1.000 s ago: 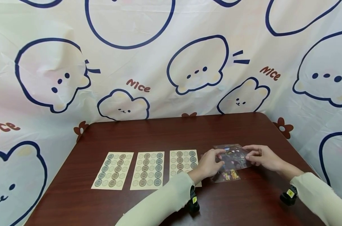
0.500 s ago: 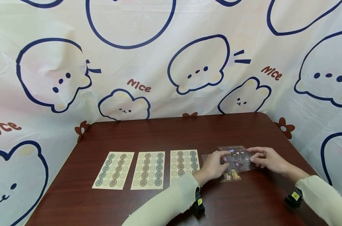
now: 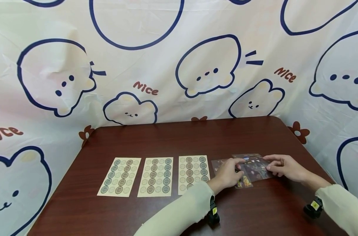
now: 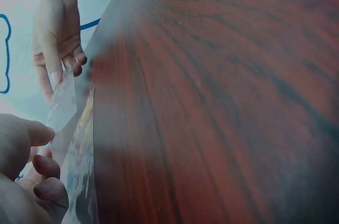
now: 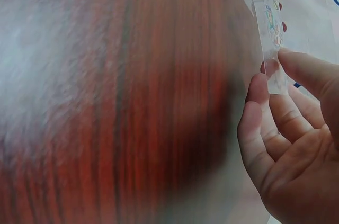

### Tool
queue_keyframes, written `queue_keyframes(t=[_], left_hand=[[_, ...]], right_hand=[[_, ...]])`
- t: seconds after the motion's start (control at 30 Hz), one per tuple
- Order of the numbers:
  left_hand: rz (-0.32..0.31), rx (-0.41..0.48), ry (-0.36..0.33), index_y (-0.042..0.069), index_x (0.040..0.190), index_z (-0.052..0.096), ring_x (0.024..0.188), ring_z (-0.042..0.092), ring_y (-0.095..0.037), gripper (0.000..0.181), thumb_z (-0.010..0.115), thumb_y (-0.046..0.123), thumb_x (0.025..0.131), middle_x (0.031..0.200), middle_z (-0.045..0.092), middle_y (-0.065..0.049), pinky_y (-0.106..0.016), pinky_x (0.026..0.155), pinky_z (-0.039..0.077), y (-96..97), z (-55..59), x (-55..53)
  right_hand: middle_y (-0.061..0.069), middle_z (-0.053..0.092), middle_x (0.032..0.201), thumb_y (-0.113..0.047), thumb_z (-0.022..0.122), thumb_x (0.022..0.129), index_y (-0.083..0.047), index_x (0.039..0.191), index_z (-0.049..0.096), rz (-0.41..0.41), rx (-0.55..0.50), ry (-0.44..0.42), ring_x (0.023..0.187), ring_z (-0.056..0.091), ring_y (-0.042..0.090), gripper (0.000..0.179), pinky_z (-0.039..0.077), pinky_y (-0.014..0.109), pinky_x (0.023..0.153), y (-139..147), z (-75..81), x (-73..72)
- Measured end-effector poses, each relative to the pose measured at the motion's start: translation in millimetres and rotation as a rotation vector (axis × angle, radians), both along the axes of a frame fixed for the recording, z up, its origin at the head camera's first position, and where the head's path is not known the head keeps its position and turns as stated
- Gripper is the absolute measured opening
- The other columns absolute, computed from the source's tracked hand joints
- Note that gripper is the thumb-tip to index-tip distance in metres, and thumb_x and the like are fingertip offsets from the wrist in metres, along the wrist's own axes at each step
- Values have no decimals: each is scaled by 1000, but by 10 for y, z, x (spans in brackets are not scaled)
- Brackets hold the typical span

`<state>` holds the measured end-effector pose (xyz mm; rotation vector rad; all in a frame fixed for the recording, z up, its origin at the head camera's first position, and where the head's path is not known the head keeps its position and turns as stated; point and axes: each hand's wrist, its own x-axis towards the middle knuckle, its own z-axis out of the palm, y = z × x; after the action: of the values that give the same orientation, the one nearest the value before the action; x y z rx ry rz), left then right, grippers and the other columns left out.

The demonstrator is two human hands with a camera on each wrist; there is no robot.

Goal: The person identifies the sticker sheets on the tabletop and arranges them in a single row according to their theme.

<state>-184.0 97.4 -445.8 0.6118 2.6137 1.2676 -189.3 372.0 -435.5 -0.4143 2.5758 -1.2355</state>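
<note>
A clear sticker sheet (image 3: 256, 168) with small printed pictures spans the gap between both hands, raised off the table. My left hand (image 3: 229, 172) pinches its left edge; the left wrist view shows the thumb and fingers of the left hand (image 4: 26, 168) at the plastic. At the opposite edge, my right hand (image 3: 288, 168) pinches it between thumb and fingers, as the right hand (image 5: 302, 139) shows in the right wrist view. Under them lies another clear sheet (image 3: 246, 182) with yellow cartoon figures, partly hidden by the left hand.
Three cream sheets of round stickers, a left one (image 3: 119, 177), a middle one (image 3: 155, 177) and a right one (image 3: 193, 170), lie in a row on the dark wooden table (image 3: 173, 141). The left forearm covers a corner of the right one. A printed cloth (image 3: 167, 72) hangs behind.
Both hands have shifted a little to the right and carried the held clear sheet along. More of the clear sheet underneath shows left of the left hand. The cream sheets stay put.
</note>
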Motion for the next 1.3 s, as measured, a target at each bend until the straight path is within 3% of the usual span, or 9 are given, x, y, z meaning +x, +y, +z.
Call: queue_keyframes(t=[0.23,0.5,0.73,1.0,1.3], left_hand=[[-18,-26,13,27,134,66,69,45,1,45,70,14,91,89,57,14,-15,64,38,55,-16,20],[-39,-61,22,29,134,66,66,44,1,43,71,17,93,88,57,15,-16,58,36,117,31,14],[-43,-88,20,29,135,65,70,46,0,43,70,19,94,91,58,14,-15,63,38,163,82,42],[-37,-186,44,36,135,63,76,49,2,42,68,27,95,95,60,16,-18,60,39,246,119,62],[-47,-383,153,43,140,56,83,53,3,44,65,34,98,111,62,16,-20,58,41,300,113,105]], right_hand=[[-2,78,91,-15,63,100,12,141,48,4,6,-4,71,62,11,51,55,29,62,84,-13,44],[-3,77,89,-10,62,100,15,139,47,17,12,54,69,61,11,48,54,29,61,151,7,81],[-5,77,88,-10,62,100,16,138,47,2,31,49,68,59,10,48,54,28,61,200,11,104],[-1,75,85,-12,64,99,14,138,49,-34,71,49,67,57,9,49,53,27,60,245,12,132],[-3,75,84,-17,65,99,14,138,48,-52,77,10,68,58,11,53,53,28,61,293,-4,161]])
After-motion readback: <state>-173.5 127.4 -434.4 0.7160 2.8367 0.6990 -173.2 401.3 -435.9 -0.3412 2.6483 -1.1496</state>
